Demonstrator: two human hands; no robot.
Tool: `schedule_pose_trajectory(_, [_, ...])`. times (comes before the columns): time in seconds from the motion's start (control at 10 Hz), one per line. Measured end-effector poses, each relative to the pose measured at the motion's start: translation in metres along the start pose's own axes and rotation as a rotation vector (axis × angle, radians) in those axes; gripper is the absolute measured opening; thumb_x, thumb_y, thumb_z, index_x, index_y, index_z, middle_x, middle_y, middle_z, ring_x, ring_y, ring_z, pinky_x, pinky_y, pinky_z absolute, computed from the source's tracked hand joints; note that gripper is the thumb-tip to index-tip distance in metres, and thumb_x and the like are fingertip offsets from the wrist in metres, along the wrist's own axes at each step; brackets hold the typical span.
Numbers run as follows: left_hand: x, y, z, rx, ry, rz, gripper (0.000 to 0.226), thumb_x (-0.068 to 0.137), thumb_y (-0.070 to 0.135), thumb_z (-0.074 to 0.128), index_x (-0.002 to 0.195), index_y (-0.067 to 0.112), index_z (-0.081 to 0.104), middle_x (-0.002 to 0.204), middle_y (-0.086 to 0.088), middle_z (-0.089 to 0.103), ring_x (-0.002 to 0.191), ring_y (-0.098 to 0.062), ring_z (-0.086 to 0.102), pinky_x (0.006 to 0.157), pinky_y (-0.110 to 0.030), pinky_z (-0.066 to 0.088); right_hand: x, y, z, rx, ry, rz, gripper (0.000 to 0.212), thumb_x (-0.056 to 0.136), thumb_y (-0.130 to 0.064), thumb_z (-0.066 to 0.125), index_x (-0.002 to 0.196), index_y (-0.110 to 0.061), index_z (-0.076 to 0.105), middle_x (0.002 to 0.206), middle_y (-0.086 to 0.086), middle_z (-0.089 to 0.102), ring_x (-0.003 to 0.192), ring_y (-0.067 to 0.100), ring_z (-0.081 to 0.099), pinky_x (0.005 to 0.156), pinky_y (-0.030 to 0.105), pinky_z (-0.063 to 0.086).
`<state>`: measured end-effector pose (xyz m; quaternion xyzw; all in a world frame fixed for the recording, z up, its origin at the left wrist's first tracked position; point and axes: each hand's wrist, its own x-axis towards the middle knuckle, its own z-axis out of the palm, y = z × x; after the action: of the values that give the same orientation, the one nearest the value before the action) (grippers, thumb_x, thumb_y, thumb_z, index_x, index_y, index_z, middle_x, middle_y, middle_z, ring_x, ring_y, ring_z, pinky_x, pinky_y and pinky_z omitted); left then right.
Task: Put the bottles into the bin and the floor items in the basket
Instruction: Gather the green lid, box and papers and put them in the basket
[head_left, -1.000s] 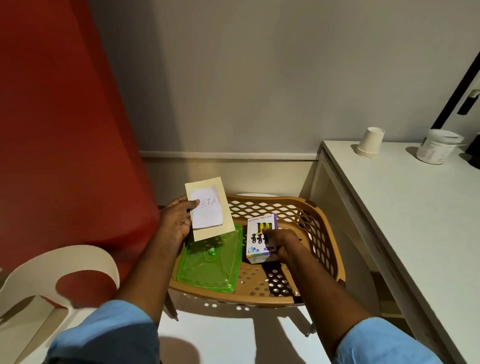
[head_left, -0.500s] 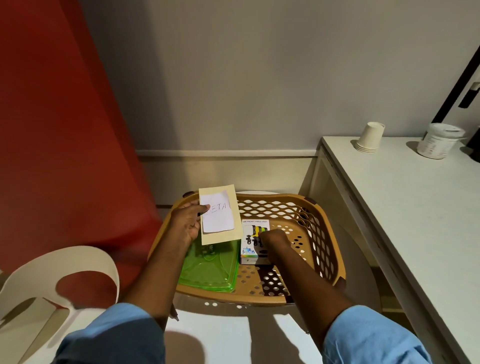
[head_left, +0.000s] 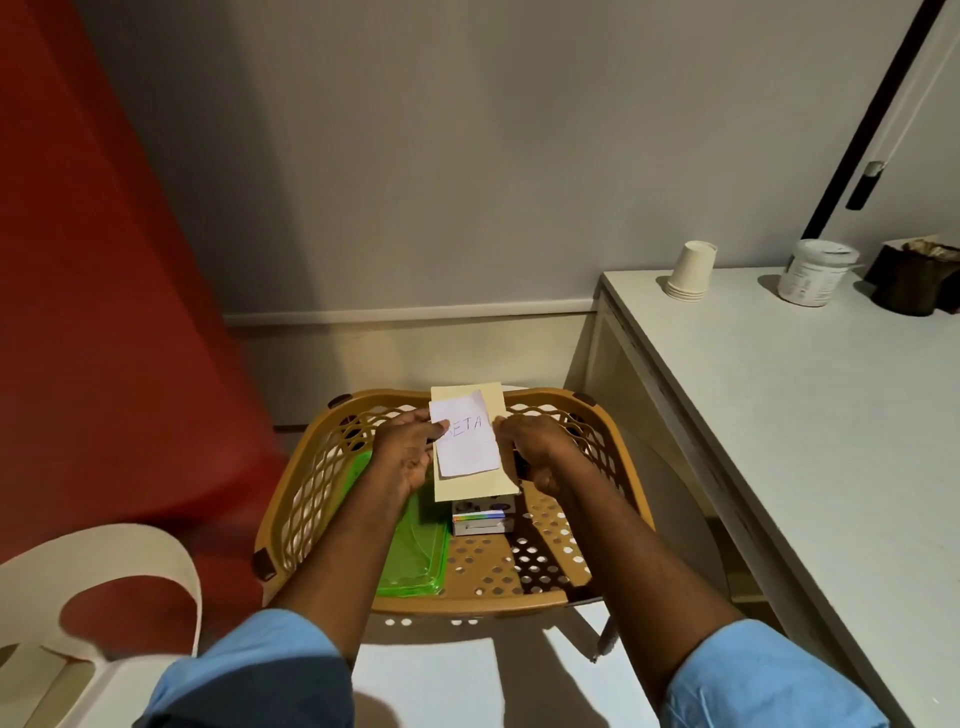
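A tan plastic basket (head_left: 470, 604) stands low in front of me. Over it, my left hand (head_left: 408, 460) pinches the left edge of a cream card (head_left: 475, 486) with a white handwritten note (head_left: 465, 441) on top. My right hand (head_left: 537, 452) is curled against the card's right edge, thumb on the paper. Inside the basket lie a green translucent lid (head_left: 415, 551) on the left and a small printed box (head_left: 480, 518) in the middle, partly hidden under the card. No bottles or bin are in view.
A white table (head_left: 810, 426) runs along the right, carrying stacked paper cups (head_left: 690, 270), a white jar (head_left: 816, 273) and a dark container (head_left: 910, 280). A cream plastic chair (head_left: 109, 587) sits at lower left. A red surface (head_left: 104, 312) fills the left.
My right hand set the small box down in the basket, let it go and rose to the card's right edge. My left hand carried the card rightward over the basket's middle.
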<state>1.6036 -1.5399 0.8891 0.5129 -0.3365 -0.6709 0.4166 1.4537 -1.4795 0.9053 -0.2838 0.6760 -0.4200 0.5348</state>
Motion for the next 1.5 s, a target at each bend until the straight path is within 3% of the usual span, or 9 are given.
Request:
schedule_pose_trajectory(0.2, [0.000, -0.004, 0.014, 0.072, 0.022, 0.002, 0.023, 0.091, -0.013, 0.051, 0.113, -0.007, 0.058, 0.126, -0.029, 0.060, 0.103, -0.036, 0.062, 0.085, -0.044, 0.051, 0.003, 0.007, -0.024, 0.003, 0.201, -0.039, 0.030, 0.096, -0.012, 0.058, 0.125, -0.003, 0.059, 0.125, 0.015, 0.061, 0.118, 0.033, 0.056, 0.094, 0.043, 0.048])
schedule_pose_trajectory(0.4, [0.000, -0.005, 0.009, 0.098, 0.070, -0.025, 0.008, 0.092, -0.010, 0.053, 0.094, -0.003, 0.056, 0.124, -0.029, 0.061, 0.108, -0.040, 0.063, 0.091, -0.049, 0.051, 0.011, 0.032, -0.054, -0.238, 0.437, -0.107, 0.031, 0.094, -0.003, 0.052, 0.123, -0.002, 0.059, 0.108, 0.015, 0.063, 0.095, 0.029, 0.060, 0.074, 0.034, 0.048])
schedule_pose_trajectory(0.5, [-0.001, -0.006, 0.009, 0.105, 0.074, -0.033, 0.013, 0.092, -0.010, 0.054, 0.085, 0.001, 0.053, 0.123, -0.029, 0.062, 0.106, -0.039, 0.064, 0.092, -0.049, 0.051, 0.011, 0.041, -0.057, -0.356, 0.438, -0.011, 0.030, 0.094, -0.002, 0.049, 0.123, 0.001, 0.057, 0.108, 0.016, 0.062, 0.096, 0.030, 0.060, 0.073, 0.034, 0.048])
schedule_pose_trajectory(0.6, [-0.007, -0.008, 0.009, 0.110, 0.067, -0.036, 0.007, 0.090, -0.009, 0.056, 0.094, -0.003, 0.056, 0.123, -0.028, 0.062, 0.108, -0.040, 0.064, 0.087, -0.046, 0.053, 0.016, 0.048, -0.054, -0.482, 0.343, 0.049, 0.036, 0.096, -0.004, 0.045, 0.130, 0.004, 0.052, 0.130, 0.021, 0.057, 0.120, 0.034, 0.055, 0.084, 0.033, 0.047])
schedule_pose_trajectory(0.8, [-0.017, -0.011, 0.010, 0.106, 0.044, -0.030, 0.022, 0.088, -0.009, 0.059, 0.108, -0.001, 0.057, 0.122, -0.027, 0.063, 0.104, -0.037, 0.065, 0.072, -0.040, 0.056, 0.022, 0.056, -0.043, -0.676, 0.331, 0.049, 0.037, 0.097, -0.007, 0.048, 0.132, 0.003, 0.048, 0.133, 0.020, 0.054, 0.124, 0.032, 0.053, 0.100, 0.035, 0.047])
schedule_pose_trajectory(1.1, [-0.030, -0.015, 0.011, 0.114, 0.040, -0.015, 0.016, 0.086, -0.007, 0.063, 0.081, 0.007, 0.058, 0.113, -0.023, 0.067, 0.084, -0.027, 0.065, 0.065, -0.033, 0.056, 0.025, 0.061, -0.043, -0.693, 0.330, 0.020, 0.036, 0.094, -0.005, 0.047, 0.129, 0.003, 0.053, 0.131, 0.020, 0.056, 0.121, 0.033, 0.054, 0.080, 0.030, 0.041])
schedule_pose_trajectory(1.3, [-0.031, -0.019, 0.011, 0.162, 0.064, 0.001, 0.017, 0.084, -0.005, 0.067, 0.079, 0.008, 0.058, 0.113, -0.023, 0.068, 0.088, -0.028, 0.066, 0.061, -0.030, 0.055, 0.019, 0.055, -0.034, -0.813, 0.430, -0.091, 0.031, 0.095, -0.007, 0.047, 0.122, 0.004, 0.057, 0.126, 0.020, 0.059, 0.117, 0.033, 0.056, 0.086, 0.027, 0.043])
schedule_pose_trajectory(1.4, [-0.032, -0.020, 0.014, 0.118, 0.087, -0.014, 0.017, 0.085, -0.006, 0.066, 0.080, 0.007, 0.056, 0.117, -0.024, 0.067, 0.093, -0.031, 0.066, 0.058, -0.029, 0.053, 0.007, 0.041, -0.024, -0.797, 0.572, -0.266, 0.030, 0.092, -0.009, 0.055, 0.121, -0.003, 0.057, 0.125, 0.017, 0.058, 0.114, 0.030, 0.056, 0.095, 0.038, 0.048])
schedule_pose_trajectory(1.5, [-0.033, -0.020, 0.017, 0.059, 0.091, -0.040, 0.018, 0.086, -0.008, 0.064, 0.081, 0.005, 0.054, 0.119, -0.026, 0.065, 0.101, -0.035, 0.066, 0.061, -0.032, 0.054, -0.001, 0.027, -0.021, -0.572, 0.492, -0.310, 0.025, 0.096, -0.016, 0.054, 0.116, -0.003, 0.060, 0.113, 0.015, 0.065, 0.102, 0.028, 0.061, 0.080, 0.036, 0.050])
